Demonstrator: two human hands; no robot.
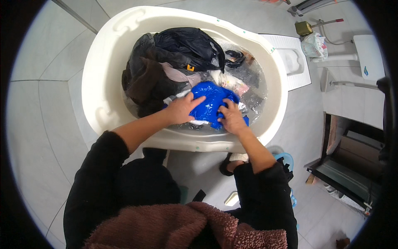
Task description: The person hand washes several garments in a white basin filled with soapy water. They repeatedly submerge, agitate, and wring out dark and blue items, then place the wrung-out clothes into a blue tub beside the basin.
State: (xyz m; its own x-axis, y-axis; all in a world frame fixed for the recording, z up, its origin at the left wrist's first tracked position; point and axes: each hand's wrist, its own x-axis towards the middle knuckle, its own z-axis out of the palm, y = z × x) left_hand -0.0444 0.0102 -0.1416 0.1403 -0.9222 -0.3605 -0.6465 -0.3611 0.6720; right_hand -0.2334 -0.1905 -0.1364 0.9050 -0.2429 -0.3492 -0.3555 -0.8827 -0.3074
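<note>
Both hands are on a wet, shiny blue garment (206, 101) with white and grey parts, in a cream plastic bathtub (104, 74) of water. My left hand (180, 109) grips its left side, thumb and forefinger showing and the other fingers partly hidden. At its right side, my right hand (231, 116) curls its fingers into the fabric. Behind lie a soaked black garment (189, 43) with a small orange tag and a dark brown cloth (144, 81). A pale pinkish cloth (177, 74) and a white patterned cloth (230, 81) touch the blue garment's far side.
Right of the tub is a white squat toilet (292, 60), with a plastic bag (314, 46) beyond it. A light-blue basin (284, 160) holding dark cloth stands near my right arm. A brush (310, 179) lies by a dark glass-fronted cabinet (345, 177). My foot (233, 165) is below the tub's near rim.
</note>
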